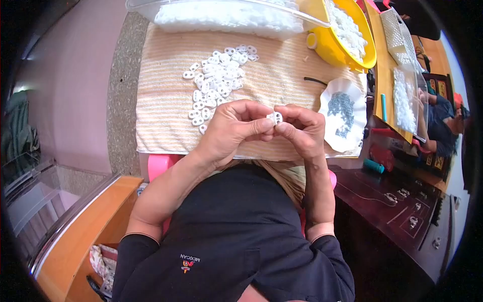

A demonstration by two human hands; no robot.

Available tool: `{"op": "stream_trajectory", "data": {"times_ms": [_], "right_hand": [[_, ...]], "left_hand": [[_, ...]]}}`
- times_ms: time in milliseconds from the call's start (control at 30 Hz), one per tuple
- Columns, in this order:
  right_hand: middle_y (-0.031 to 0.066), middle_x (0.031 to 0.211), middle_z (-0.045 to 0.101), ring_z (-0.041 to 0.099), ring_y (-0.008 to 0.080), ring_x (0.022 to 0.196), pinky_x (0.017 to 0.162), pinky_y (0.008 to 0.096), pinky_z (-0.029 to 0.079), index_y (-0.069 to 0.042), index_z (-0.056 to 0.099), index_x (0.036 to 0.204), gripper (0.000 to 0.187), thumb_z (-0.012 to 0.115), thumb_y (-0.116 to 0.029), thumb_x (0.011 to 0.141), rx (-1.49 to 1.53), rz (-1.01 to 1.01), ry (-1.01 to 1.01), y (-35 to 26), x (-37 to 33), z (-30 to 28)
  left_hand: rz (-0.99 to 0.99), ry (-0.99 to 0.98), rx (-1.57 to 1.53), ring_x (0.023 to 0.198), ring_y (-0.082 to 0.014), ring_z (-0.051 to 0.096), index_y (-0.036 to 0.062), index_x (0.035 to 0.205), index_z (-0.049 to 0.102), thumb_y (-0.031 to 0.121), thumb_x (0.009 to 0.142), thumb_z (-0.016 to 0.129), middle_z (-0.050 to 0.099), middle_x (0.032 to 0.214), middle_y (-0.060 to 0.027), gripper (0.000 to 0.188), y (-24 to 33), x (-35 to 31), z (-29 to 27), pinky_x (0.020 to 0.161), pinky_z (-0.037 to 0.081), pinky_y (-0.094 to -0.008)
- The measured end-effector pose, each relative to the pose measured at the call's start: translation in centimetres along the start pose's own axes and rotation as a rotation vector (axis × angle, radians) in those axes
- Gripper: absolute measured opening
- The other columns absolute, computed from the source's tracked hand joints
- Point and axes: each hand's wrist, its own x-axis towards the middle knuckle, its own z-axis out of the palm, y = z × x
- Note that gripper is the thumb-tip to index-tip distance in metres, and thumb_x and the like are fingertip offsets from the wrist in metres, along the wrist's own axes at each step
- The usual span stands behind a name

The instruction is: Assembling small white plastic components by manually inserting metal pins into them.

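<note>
Between my two hands, over the near part of the towel-covered table, is a small white plastic piece with holes [277, 118]. My left hand [234, 126] pinches it from the left with thumb and fingers. From the right, my right hand [303, 126] closes its thumb and fingertips on the same piece. A loose pile of similar white two-holed pieces [219, 73] lies just beyond my left hand. Beside my right hand stands a white scalloped dish [356, 118] with many small dark parts [341, 106] and some white bits in it.
A clear plastic tub [226, 20] full of white pieces stands at the far edge. Right of it is a yellow basin [370, 53] of white parts. A short black stick [315, 80] lies on the striped towel [161, 100]. Another person [445, 121] sits at far right.
</note>
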Motion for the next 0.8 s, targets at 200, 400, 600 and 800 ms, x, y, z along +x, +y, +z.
{"op": "stream_trajectory", "data": {"times_ms": [200,400,600,800], "right_hand": [[0.0140,0.096,0.066,0.066,0.0194,0.083,0.074,0.0304,0.058,0.008,0.061,0.111,0.028,0.064,0.006,0.084,0.059,0.041,0.033,-0.5,-0.3,0.2],[0.0135,0.097,0.066,0.066,0.0185,0.086,0.075,0.0284,0.056,0.008,0.061,0.111,0.028,0.066,0.004,0.083,0.063,0.010,0.015,-0.7,-0.1,0.2],[0.0139,0.098,0.066,0.065,0.0173,0.086,0.075,0.0272,0.055,0.008,0.061,0.110,0.029,0.067,0.003,0.082,0.065,-0.009,0.009,-1.2,-0.2,0.5],[0.0107,0.095,0.067,0.064,0.0138,0.086,0.076,0.0247,0.053,0.007,0.063,0.107,0.025,0.066,0.003,0.083,0.070,0.030,-0.003,-1.6,-0.2,0.7]], "left_hand": [[-0.082,-0.008,-0.057,0.079,-0.0136,0.066,-0.0007,0.102,0.066,0.008,0.085,0.068,0.068,0.089,-0.0080,0.019,0.7,-0.2,0.7,0.072,0.056,-0.0252],[-0.097,-0.004,-0.074,0.077,-0.0134,0.066,-0.0014,0.103,0.066,0.008,0.086,0.067,0.068,0.089,-0.0092,0.019,0.6,-0.2,0.7,0.072,0.056,-0.0252],[-0.102,-0.019,-0.075,0.076,-0.0135,0.066,-0.0018,0.102,0.066,0.008,0.085,0.068,0.068,0.088,-0.0093,0.019,0.3,-0.2,0.5,0.071,0.056,-0.0244],[-0.058,-0.024,-0.080,0.074,-0.0161,0.067,0.0013,0.096,0.064,0.007,0.086,0.067,0.068,0.086,-0.0105,0.012,-0.2,-0.1,0.3,0.067,0.058,-0.0256]]}}
